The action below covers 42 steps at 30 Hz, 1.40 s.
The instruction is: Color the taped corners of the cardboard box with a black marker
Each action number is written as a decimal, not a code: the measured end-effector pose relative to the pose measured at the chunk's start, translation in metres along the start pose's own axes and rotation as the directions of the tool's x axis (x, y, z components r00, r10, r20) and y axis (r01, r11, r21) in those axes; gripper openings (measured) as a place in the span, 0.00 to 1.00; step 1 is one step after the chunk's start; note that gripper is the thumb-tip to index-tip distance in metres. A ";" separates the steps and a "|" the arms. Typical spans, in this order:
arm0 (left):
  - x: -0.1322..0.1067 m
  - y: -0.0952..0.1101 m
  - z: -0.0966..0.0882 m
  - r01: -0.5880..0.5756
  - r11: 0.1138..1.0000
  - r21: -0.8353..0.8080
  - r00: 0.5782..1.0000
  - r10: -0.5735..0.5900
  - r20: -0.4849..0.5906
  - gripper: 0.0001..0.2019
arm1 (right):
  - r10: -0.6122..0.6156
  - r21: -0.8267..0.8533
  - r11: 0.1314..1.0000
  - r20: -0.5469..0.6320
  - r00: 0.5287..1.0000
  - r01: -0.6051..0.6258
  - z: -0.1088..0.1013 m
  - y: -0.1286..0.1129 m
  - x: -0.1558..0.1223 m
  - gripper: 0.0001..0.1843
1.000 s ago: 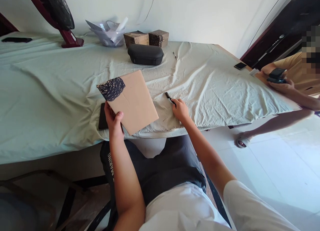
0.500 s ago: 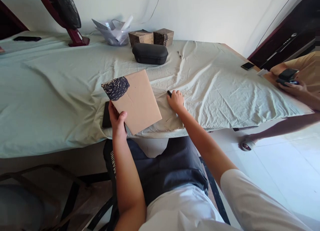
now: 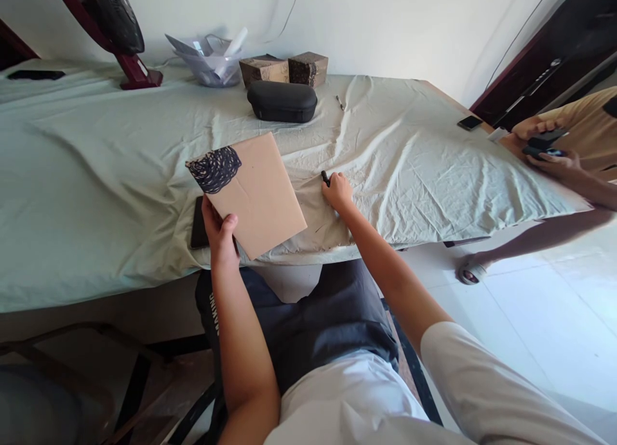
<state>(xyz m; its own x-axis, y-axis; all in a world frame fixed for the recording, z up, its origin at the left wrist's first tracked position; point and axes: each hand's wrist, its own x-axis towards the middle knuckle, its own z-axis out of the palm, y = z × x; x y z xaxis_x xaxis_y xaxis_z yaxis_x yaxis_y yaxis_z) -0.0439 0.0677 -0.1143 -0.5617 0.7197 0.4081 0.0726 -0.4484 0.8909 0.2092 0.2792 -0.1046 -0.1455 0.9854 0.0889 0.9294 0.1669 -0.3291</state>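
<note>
My left hand (image 3: 222, 231) is closed on the near left edge of a brown cardboard box (image 3: 264, 197), thumb on its top face. The box is tilted over the front of the table. Dark looping pen strokes cover its far left corner; the rest of that face is plain. In my right hand (image 3: 339, 192), closed and resting on the cloth to the right of the box, is a black marker (image 3: 325, 177). Its dark end sticks out past my fingers; the remainder is hidden. A dark flat object (image 3: 198, 225) lies partly behind my left hand.
A black zip case (image 3: 282, 102), two patterned boxes (image 3: 308, 69) and a clear plastic bowl (image 3: 212, 71) stand toward the wall. A fan (image 3: 139, 75) is at left, a pen (image 3: 340, 103) behind. At right, another person's hands (image 3: 562, 165) hold a dark device.
The view has shifted slightly, so most things sit further left. The marker's end points up a little more from my right hand. My hold on the box looks the same.
</note>
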 end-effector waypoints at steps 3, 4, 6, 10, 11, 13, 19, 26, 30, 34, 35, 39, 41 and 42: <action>0.000 0.001 0.000 0.014 1.000 0.019 1.000 -0.014 0.003 0.45 | -0.008 -0.010 1.000 -0.004 1.000 0.008 0.000 0.000 0.000 0.17; 0.000 0.001 0.000 0.018 1.000 0.025 1.000 -0.018 0.005 0.44 | -0.010 -0.014 1.000 -0.006 1.000 0.010 0.000 0.000 0.000 0.17; -0.001 0.001 0.000 0.022 0.999 0.030 1.000 -0.022 0.013 0.43 | -0.013 -0.023 1.000 -0.007 1.000 0.013 0.000 -0.001 0.000 0.18; -0.001 -0.002 -0.001 0.029 1.000 0.011 0.999 -0.029 0.015 0.44 | -0.016 -0.037 0.999 -0.001 1.000 0.016 -0.001 -0.002 0.000 0.19; -0.001 -0.003 -0.002 0.031 1.000 -0.002 0.999 -0.031 0.008 0.45 | -0.018 -0.041 0.999 0.000 1.000 0.018 -0.001 -0.003 0.000 0.19; 0.000 -0.005 -0.002 0.033 0.999 -0.035 0.999 -0.033 -0.009 0.45 | -0.024 -0.046 0.999 0.002 1.000 0.024 -0.001 -0.002 -0.001 0.19; 0.002 -0.008 -0.002 0.037 0.993 -0.115 0.998 -0.042 -0.042 0.42 | -0.039 -0.045 0.998 0.001 0.999 0.039 -0.001 -0.001 -0.001 0.18; 0.002 -0.007 -0.002 0.048 0.989 -0.142 0.998 -0.054 -0.042 0.41 | -0.036 0.002 0.999 -0.030 0.999 0.036 -0.002 0.002 -0.001 0.16; 0.002 -0.006 -0.001 0.049 0.987 -0.152 0.998 -0.056 -0.039 0.41 | -0.038 0.051 0.998 -0.097 0.995 0.043 -0.006 0.008 -0.001 0.17; 0.002 -0.005 -0.001 0.052 0.986 -0.156 0.998 -0.058 -0.034 0.41 | -0.059 0.109 0.991 -0.155 0.986 0.076 -0.009 0.017 -0.002 0.15; 0.002 -0.005 -0.001 0.051 0.987 -0.153 0.998 -0.056 -0.032 0.41 | -0.068 0.123 0.988 -0.167 0.984 0.089 -0.009 0.018 -0.002 0.14; 0.002 -0.005 -0.001 0.042 0.989 -0.142 0.999 -0.046 -0.026 0.41 | -0.110 0.165 0.976 -0.197 0.974 0.144 -0.008 0.023 -0.004 0.12; 0.002 -0.005 -0.001 0.038 0.989 -0.140 0.999 -0.042 -0.025 0.41 | -0.125 0.177 0.971 -0.199 0.972 0.161 -0.007 0.025 -0.005 0.12; 0.001 -0.005 -0.001 0.037 0.990 -0.139 0.999 -0.040 -0.024 0.41 | -0.130 0.180 0.970 -0.198 0.972 0.166 -0.006 0.025 -0.005 0.12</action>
<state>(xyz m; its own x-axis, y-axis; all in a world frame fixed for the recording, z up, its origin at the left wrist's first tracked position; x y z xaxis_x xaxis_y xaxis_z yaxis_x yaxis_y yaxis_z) -0.0454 0.0704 -0.1179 -0.5840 0.7241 0.3669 -0.0633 -0.4912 0.8687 0.2355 0.2785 -0.1077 -0.1948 0.9290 0.3148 0.8158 0.3316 -0.4738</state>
